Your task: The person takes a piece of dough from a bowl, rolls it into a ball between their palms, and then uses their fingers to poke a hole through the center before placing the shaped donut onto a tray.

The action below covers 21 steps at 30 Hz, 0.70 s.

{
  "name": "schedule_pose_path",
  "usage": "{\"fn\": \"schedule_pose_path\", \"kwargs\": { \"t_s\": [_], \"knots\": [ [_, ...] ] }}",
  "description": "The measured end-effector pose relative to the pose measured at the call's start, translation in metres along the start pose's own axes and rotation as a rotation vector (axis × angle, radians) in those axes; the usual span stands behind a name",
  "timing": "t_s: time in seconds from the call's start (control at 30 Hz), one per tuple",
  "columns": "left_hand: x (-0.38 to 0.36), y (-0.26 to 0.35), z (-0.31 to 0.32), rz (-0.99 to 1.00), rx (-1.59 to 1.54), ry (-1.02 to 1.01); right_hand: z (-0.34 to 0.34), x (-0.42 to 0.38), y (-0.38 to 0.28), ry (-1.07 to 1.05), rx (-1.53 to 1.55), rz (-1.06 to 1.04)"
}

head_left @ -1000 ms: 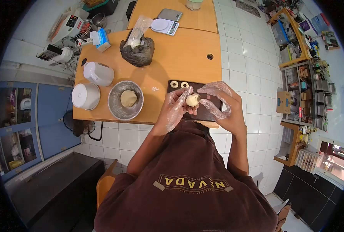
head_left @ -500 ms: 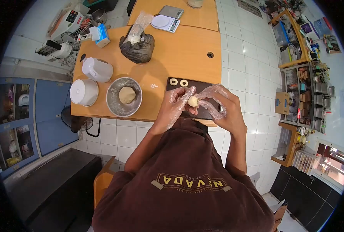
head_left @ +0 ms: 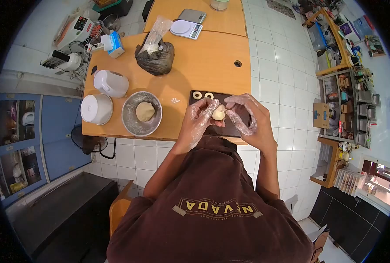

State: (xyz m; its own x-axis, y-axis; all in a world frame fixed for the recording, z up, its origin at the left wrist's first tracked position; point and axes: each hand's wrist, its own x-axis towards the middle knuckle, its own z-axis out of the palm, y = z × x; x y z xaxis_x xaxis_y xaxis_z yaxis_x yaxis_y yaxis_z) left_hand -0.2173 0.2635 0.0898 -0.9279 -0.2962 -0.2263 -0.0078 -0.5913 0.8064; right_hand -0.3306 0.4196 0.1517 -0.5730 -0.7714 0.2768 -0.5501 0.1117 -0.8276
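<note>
A small pale ball of dough (head_left: 219,113) sits in the fingers of my left hand (head_left: 198,124), thumb on its near side. My right hand (head_left: 253,119) is just to the right of it, thumb and fingers apart and curved toward the dough. Both hands are white with flour. Beneath them lies a dark baking tray (head_left: 243,125), partly hidden by my hands. Two dough rings rest at its far left corner, a left one (head_left: 197,95) and a right one (head_left: 209,95). A larger lump of dough (head_left: 145,111) lies in the metal bowl (head_left: 129,122) to the left.
White plastic tubs (head_left: 96,109) stand left of the bowl on the wooden table (head_left: 212,57). Farther back are a black plastic bag (head_left: 156,61), a blue box (head_left: 115,45) and a white kitchen scale (head_left: 185,29). Shelves (head_left: 339,109) line the right wall.
My right thumb and fingers have drawn away from the dough ball and opened wider. The ball stays in my left hand, and the view has shifted slightly.
</note>
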Motion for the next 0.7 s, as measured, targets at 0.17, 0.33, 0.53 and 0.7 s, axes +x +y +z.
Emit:
{"fn": "schedule_pose_path", "kwargs": {
  "t_s": [0.17,0.33,0.53,0.7],
  "knots": [
    [0.001,-0.001,-0.001,0.042,-0.009,0.002,-0.001,0.000,0.001,0.007,-0.020,-0.031],
    [-0.001,0.005,0.005,0.069,0.012,0.018,0.003,-0.003,0.015,0.006,-0.058,-0.071],
    [-0.001,0.005,0.006,0.132,0.113,0.049,0.005,-0.001,0.009,0.019,-0.090,-0.054],
    [0.001,0.003,0.005,0.117,0.123,0.065,0.008,0.000,0.007,0.065,-0.106,-0.095]
  ]
}}
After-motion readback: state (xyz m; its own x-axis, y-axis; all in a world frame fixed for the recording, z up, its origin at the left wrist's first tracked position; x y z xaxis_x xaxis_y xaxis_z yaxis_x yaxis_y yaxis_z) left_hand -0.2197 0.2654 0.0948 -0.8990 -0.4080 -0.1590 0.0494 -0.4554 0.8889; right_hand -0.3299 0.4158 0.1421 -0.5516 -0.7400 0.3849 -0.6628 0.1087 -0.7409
